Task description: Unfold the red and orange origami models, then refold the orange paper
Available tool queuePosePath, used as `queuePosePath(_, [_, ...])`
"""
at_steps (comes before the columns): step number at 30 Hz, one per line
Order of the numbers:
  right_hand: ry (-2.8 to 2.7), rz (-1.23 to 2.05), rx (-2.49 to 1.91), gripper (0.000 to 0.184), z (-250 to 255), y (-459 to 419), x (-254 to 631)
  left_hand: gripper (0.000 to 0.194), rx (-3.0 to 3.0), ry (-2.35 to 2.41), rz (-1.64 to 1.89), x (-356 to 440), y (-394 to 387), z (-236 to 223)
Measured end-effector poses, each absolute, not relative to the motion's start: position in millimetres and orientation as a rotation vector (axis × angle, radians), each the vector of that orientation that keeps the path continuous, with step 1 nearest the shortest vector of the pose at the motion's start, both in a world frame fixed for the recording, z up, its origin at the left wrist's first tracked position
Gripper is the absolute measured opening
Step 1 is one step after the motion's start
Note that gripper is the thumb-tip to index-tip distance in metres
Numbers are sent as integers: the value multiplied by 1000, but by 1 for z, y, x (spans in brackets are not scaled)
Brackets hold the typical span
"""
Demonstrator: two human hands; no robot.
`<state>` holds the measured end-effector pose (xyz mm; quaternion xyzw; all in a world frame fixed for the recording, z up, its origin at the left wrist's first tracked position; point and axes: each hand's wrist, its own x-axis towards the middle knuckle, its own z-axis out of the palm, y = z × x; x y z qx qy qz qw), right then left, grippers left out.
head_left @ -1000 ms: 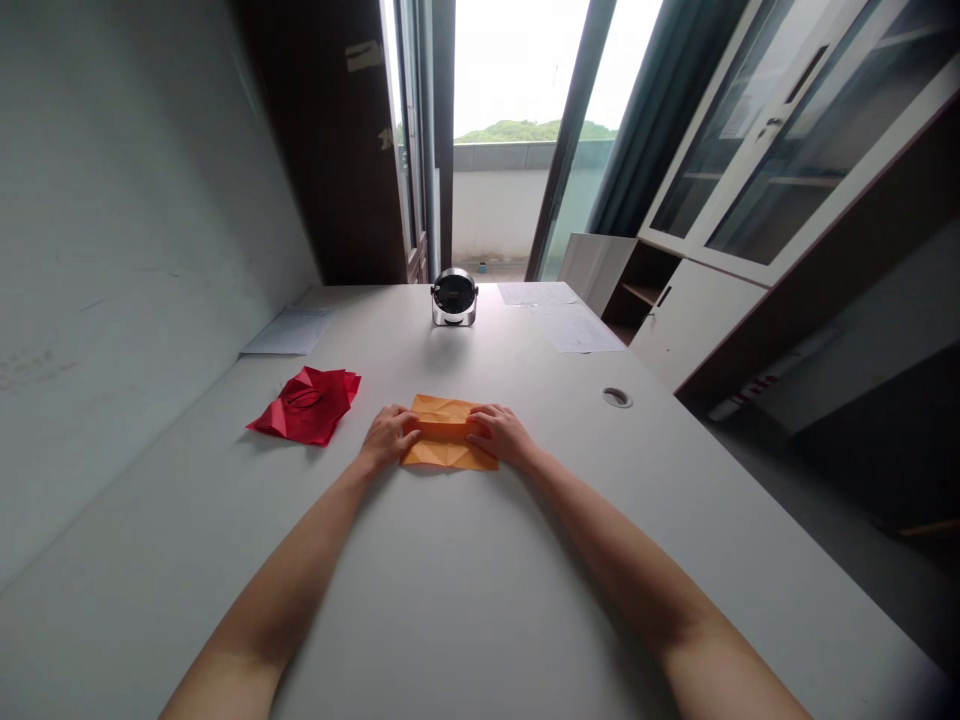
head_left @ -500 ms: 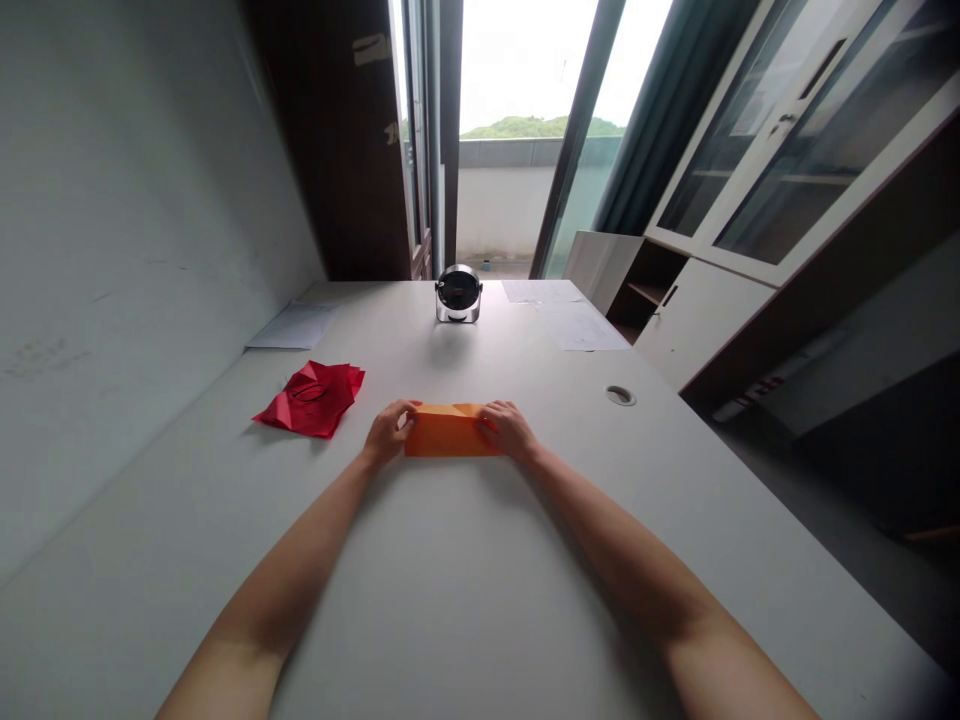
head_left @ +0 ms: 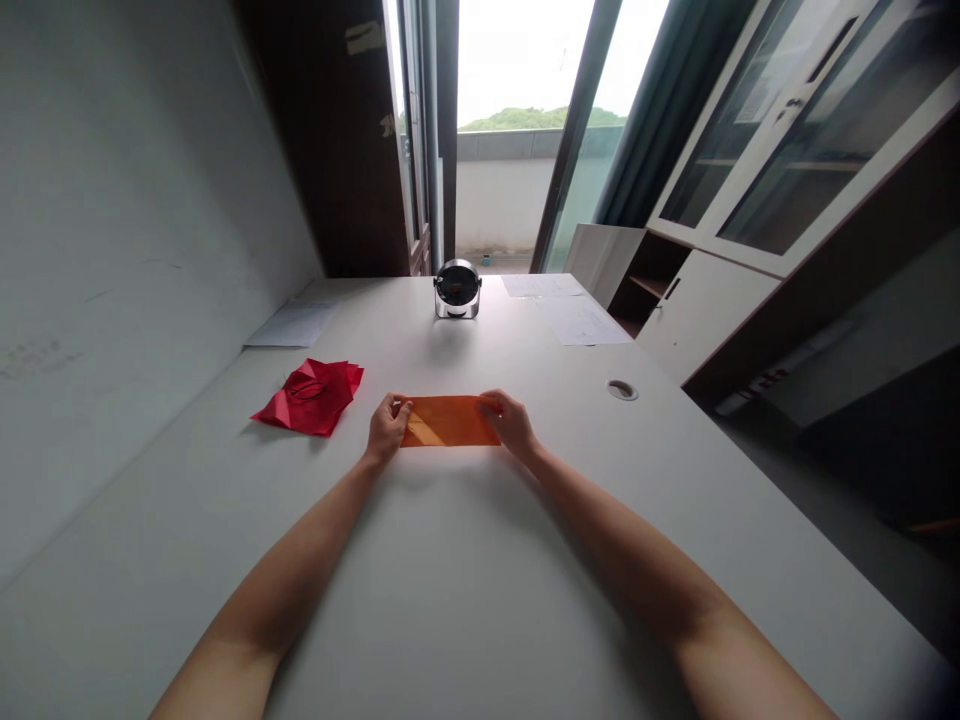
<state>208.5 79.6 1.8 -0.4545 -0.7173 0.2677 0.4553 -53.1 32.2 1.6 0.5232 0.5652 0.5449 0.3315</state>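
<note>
Nearest to us is the white table [head_left: 420,600], and over it we see both hands at work on one orange paper [head_left: 450,422], which stands tilted up between them as a wide, low strip; we cannot tell whether its lower edge touches the tabletop. The left hand [head_left: 387,426] pinches the left end, thumb on the face toward us and the other fingers curled mostly out of sight behind; the right hand [head_left: 513,420] pinches the upper right corner, thumb and fingertips brought together there. We judge the sheet very light, thin and only a little stiff, since light glows through it and a paler diagonal band hints at folded layers. It should crease readily, tear if tugged hard and slide easily on a smooth top, so we would hold it by its two ends, softly, thumbs in front and fingers behind, leaving the middle flat and pressing only along an edge. Farther off to the left lies a crumpled red paper [head_left: 319,405], and to the right a round ring [head_left: 622,390]; beyond them, at the far end, stands a round black device on a metal bracket [head_left: 457,285].
</note>
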Motion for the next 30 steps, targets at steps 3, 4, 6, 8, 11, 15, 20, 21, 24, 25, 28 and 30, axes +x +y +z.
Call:
queuePosePath(3, [-1820, 671, -1233, 40, -2, 83, 211, 31, 1588, 1728, 1303, -56, 32, 2])
queuePosePath(4, [-1849, 656, -1265, 45, -3, 84, 212, 32, 1692, 1806, 1256, -55, 31, 3])
queuePosePath(6, [-1905, 598, -1319, 52, -4, 84, 214, 36, 1920, 1927, 1167, -52, 29, 7])
queuePosePath(8, [-1960, 528, -1371, 50, -4, 84, 213, 39, 2150, 1982, 1062, -46, 25, 12])
queuePosePath(11, [-2026, 452, -1435, 45, -6, 84, 210, 38, 2445, 1906, 849, -36, 19, 15])
queuePosePath(15, [-2051, 370, -1501, 44, -7, 86, 208, 43, 2631, 1614, 492, -30, 21, 5])
queuePosePath(20, [-2105, 24, -1457, 41, 1, 80, 207, 59, 2585, 1500, 229, -35, 30, -8])
queuePosePath(21, [-2145, -54, -1412, 41, 3, 77, 206, 60, 2580, 1496, 206, -36, 30, -8])
queuePosePath(24, [-2301, -221, -1225, 41, 9, 67, 200, 64, 2576, 1471, 153, -39, 30, -5])
queuePosePath(25, [-2344, -249, -1178, 41, 10, 64, 197, 65, 2576, 1464, 143, -40, 29, -4])
queuePosePath(28, [-2423, -259, -1137, 45, 7, 60, 190, 67, 2576, 1440, 121, -41, 28, -2])
queuePosePath(30, [-2468, -218, -1137, 47, 3, 59, 188, 66, 2580, 1431, 121, -42, 28, -2])
